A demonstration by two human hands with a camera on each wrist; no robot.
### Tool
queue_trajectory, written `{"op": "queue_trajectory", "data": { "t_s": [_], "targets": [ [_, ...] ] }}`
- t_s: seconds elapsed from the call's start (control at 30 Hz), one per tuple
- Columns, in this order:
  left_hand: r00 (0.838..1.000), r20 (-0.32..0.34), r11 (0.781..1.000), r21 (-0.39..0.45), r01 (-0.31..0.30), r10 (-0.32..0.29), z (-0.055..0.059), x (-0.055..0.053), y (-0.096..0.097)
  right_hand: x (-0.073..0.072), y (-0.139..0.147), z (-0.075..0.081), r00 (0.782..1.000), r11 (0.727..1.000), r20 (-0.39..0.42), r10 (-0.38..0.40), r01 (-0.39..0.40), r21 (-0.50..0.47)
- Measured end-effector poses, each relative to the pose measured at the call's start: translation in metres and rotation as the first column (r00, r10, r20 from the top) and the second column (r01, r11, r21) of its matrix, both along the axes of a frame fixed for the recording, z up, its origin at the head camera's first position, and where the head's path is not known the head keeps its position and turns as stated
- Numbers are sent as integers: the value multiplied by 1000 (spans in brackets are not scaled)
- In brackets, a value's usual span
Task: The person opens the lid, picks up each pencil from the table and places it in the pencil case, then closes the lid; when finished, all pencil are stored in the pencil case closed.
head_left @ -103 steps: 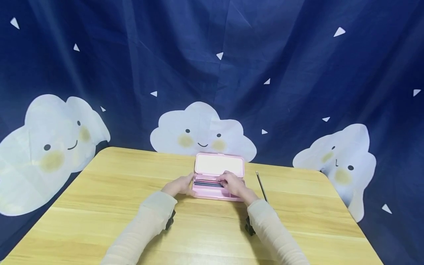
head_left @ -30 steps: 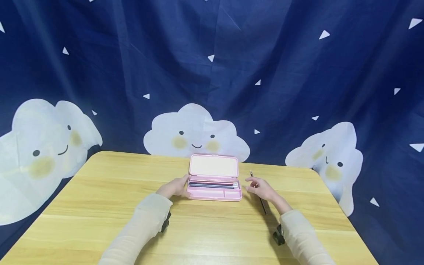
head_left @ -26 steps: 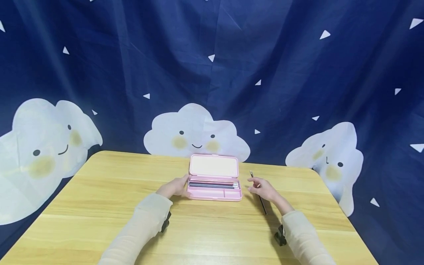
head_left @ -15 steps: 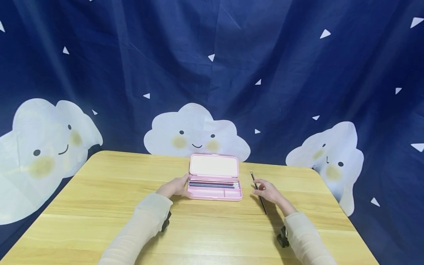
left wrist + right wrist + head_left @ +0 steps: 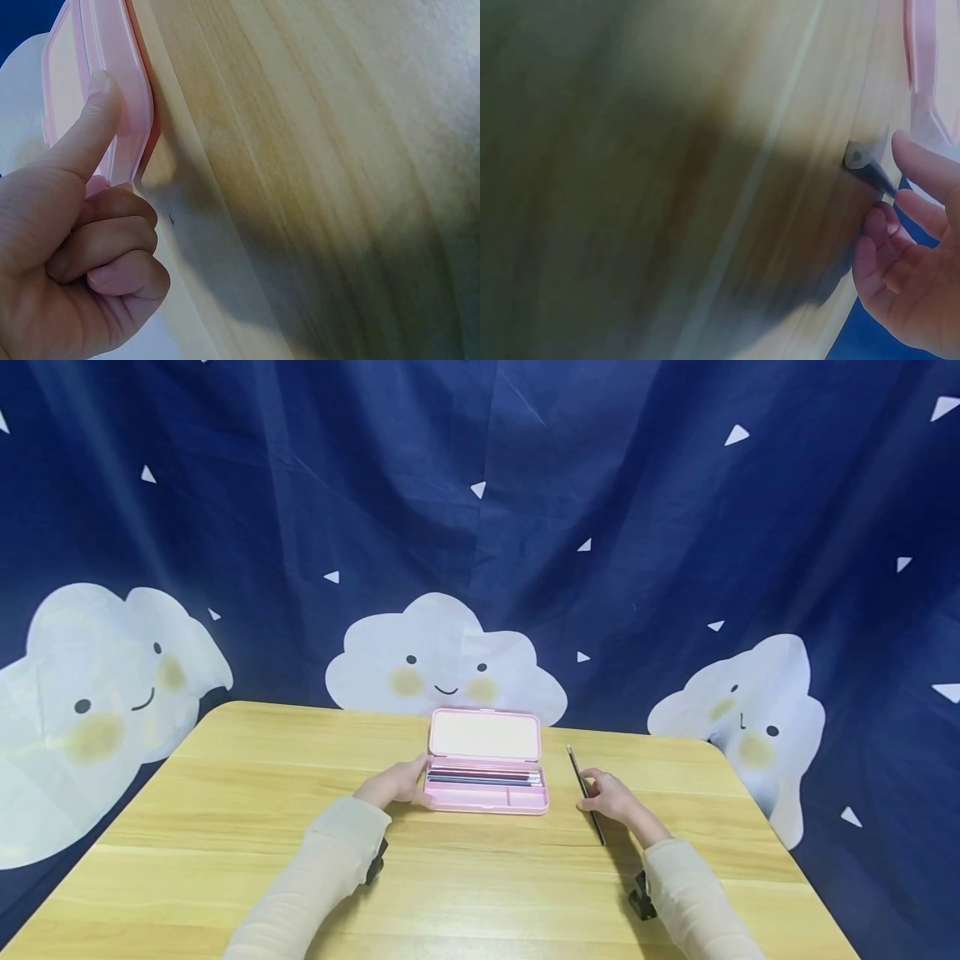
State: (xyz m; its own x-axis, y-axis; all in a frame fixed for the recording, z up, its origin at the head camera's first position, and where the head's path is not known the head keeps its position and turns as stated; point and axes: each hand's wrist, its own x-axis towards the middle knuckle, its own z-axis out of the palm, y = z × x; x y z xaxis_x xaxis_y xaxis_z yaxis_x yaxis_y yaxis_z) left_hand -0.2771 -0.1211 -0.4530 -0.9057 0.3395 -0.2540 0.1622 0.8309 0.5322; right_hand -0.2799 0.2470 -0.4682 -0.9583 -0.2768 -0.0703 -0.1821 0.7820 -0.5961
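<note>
A pink pencil case (image 5: 465, 797) lies with its lid raised near the table's back edge. Several pencils (image 5: 483, 777) fill its rear compartment, while the front compartments hold nothing visible. My left hand (image 5: 392, 783) grips the case's left end; in the left wrist view the thumb (image 5: 97, 112) presses on the rim and the lower fingers are curled. A dark pencil (image 5: 574, 763) with an eraser end lies on the table right of the case. Over its middle is my right hand (image 5: 609, 797), thumb and fingers spread around the pencil (image 5: 864, 161) with a gap at the thumb.
The wooden table (image 5: 480, 893) reaches to a dark blue curtain (image 5: 637, 485) printed with white clouds, close behind the case. Black wrist devices (image 5: 641, 896) hang under the sleeves.
My right hand left the pencils in the case, moved right and came down over the loose pencil. My left hand has stayed at the case's left end.
</note>
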Motion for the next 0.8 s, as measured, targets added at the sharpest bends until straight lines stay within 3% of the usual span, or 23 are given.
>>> {"op": "queue_trajectory", "data": {
  "t_s": [0.27, 0.37, 0.4, 0.5, 0.6, 0.63, 0.67, 0.8],
  "targets": [
    [1000, 17, 1000, 1, -14, 14, -4, -4, 1, -3, 2, -2, 1000, 999, -20, 21, -21, 28],
    [1000, 26, 1000, 10, -16, 16, -9, -7, -2, -3, 0, -1, 1000, 999, -17, 16, -16, 43],
    [1000, 2, 1000, 15, 6, -6, -18, -13, -4, -3, -1, -1, 1000, 999, -16, 15, -14, 52],
    [1000, 0, 1000, 8, 15, -15, -21, -15, -6, -3, -2, 0, 1000, 997, -15, 16, -15, 78],
    [1000, 1, 1000, 16, 9, -9, -18, -13, -5, -3, -2, 0, 1000, 996, -22, 17, -14, 93],
    [1000, 26, 1000, 14, -15, 15, -8, -7, -2, -4, -2, 0, 999, 995, -29, 24, -21, 100],
    [999, 30, 1000, 16, -23, 22, -5, -6, -1, -4, -2, 0, 999, 995, -30, 21, -18, 102],
    [1000, 12, 1000, 4, -19, 19, -1, -1, 0, -4, -2, 0, 999, 993, -37, 33, -29, 115]
  ]
}}
